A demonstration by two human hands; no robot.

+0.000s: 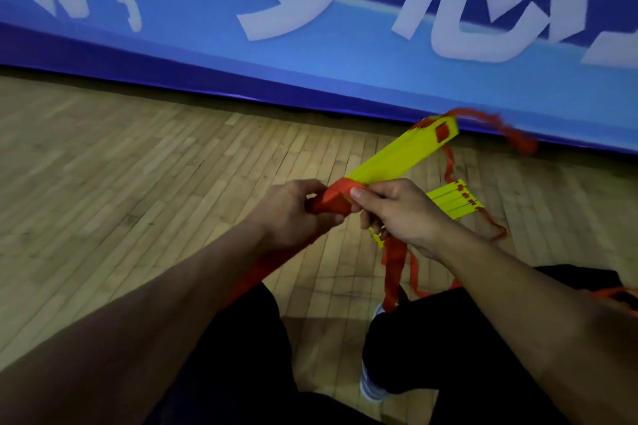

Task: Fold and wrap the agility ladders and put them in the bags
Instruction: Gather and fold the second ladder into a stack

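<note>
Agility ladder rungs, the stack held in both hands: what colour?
Bright yellow rungs, with red-orange strap wrapped around the near end. Head view shows it.

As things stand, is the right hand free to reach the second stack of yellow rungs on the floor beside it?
Probably not yet: the right hand is pinching the held rung bundle with its red strap. The floor stack lies close with nothing between.

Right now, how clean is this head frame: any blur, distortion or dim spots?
Head view: the red strap flung past the rung bundle is motion-smeared, and the banner lettering is soft. Wide-angle bending curves the banner's lower edge. Light is dim and forearms are shadowed, though both hands, left hand and right hand, read clearly.
</note>
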